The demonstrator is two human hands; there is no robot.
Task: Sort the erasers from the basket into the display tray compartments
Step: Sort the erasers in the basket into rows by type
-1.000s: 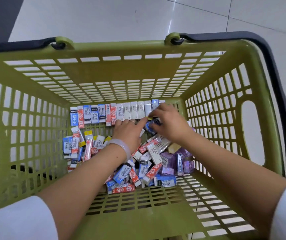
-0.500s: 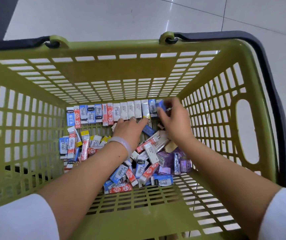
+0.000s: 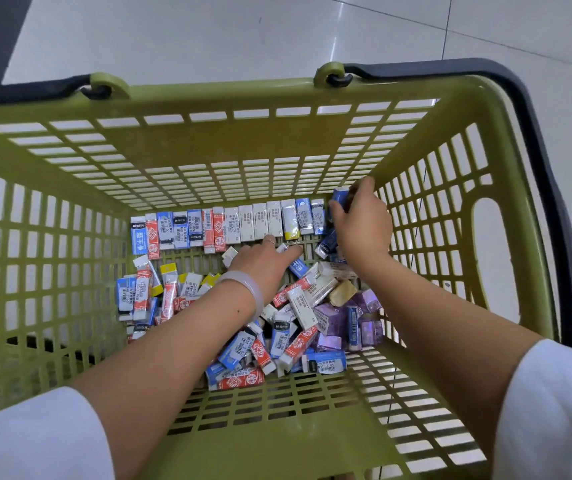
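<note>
Both my hands are inside a green slotted basket [image 3: 277, 140]. A neat row of erasers [image 3: 229, 225] stands against its far wall, and a loose pile of erasers [image 3: 298, 317] in blue, red, white and purple sleeves covers the floor. My right hand [image 3: 360, 226] pinches a blue eraser [image 3: 340, 195] at the right end of the row, near the far right corner. My left hand [image 3: 264, 261], with a pale bangle on the wrist, lies palm down on the basket floor just below the row, fingers stretched out. No display tray is in view.
The basket's dark handle [image 3: 547, 188] hangs along the right rim and another lies at the far left rim. Pale floor tiles [image 3: 243, 32] lie beyond the basket. The near part of the basket floor holds no erasers.
My right hand lifted a blue eraser from the pile and carried it up and right to the end of the row. My left hand stayed in place below the row.
</note>
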